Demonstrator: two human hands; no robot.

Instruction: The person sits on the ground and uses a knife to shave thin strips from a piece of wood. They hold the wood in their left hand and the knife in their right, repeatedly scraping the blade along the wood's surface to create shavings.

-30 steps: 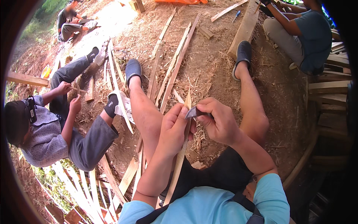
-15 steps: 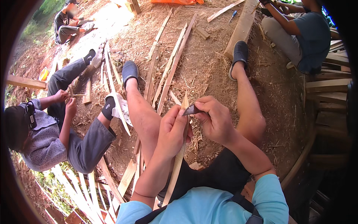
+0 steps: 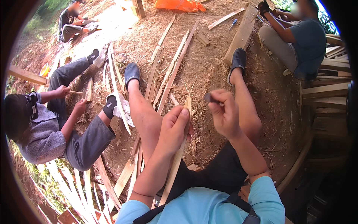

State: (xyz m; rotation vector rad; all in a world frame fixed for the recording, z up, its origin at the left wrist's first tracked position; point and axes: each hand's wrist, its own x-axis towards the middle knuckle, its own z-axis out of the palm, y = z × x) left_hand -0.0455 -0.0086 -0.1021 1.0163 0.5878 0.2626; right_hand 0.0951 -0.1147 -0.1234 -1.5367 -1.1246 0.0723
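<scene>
Left hand (image 3: pixel 174 128) is closed around a long pale wooden strip (image 3: pixel 178 156), which runs from the lap up between the knees. Right hand (image 3: pixel 223 114) is pinched shut on a small dark blade (image 3: pixel 208 98), just beside the strip's tip, not touching. Beyond, loose slats (image 3: pixel 171 71) lie on the sawdust ground (image 3: pixel 209 63). A seated person (image 3: pixel 48 127) works at far left.
</scene>
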